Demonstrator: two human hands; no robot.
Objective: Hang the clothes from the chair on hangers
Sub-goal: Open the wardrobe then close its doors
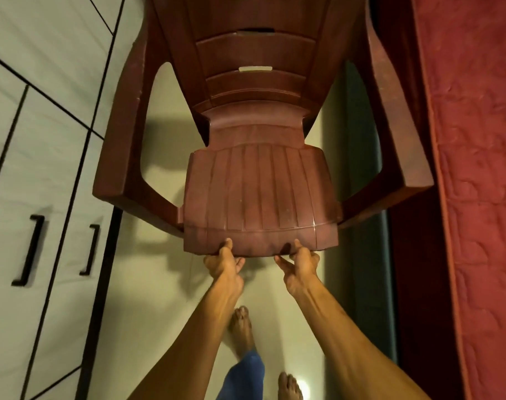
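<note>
The brown plastic chair [260, 192] is in the narrow passage between a white wardrobe [29, 140] on the left and a bed [483, 168] with a red quilted cover on the right. It is seen from above. The front edge of its seat points toward the person, at the lower side of the view, and the slatted backrest points away, toward the top. So its long axis runs straight away from the person, parallel to the wardrobe doors and to the side of the bed. The two armrests reach forward on both sides of the seat. The legs are hidden under the seat, and I cannot tell if the chair stands on the pale floor [159, 284] or is a little raised. Both bare forearms stretch forward and down, nearly parallel and close together. The left hand [223, 265] grips the front edge of the seat left of its middle, with the thumb on top and the fingers curled under the rim. The right hand [301, 267] grips the same edge right of the middle in the same way, thumb above and fingers bent below. The hands are near each other but do not touch. Below the arms, two bare feet [241, 327] stand on the floor, and a blue trouser leg [246, 373] covers one ankle. The wardrobe doors carry two black handles [28, 251].
</note>
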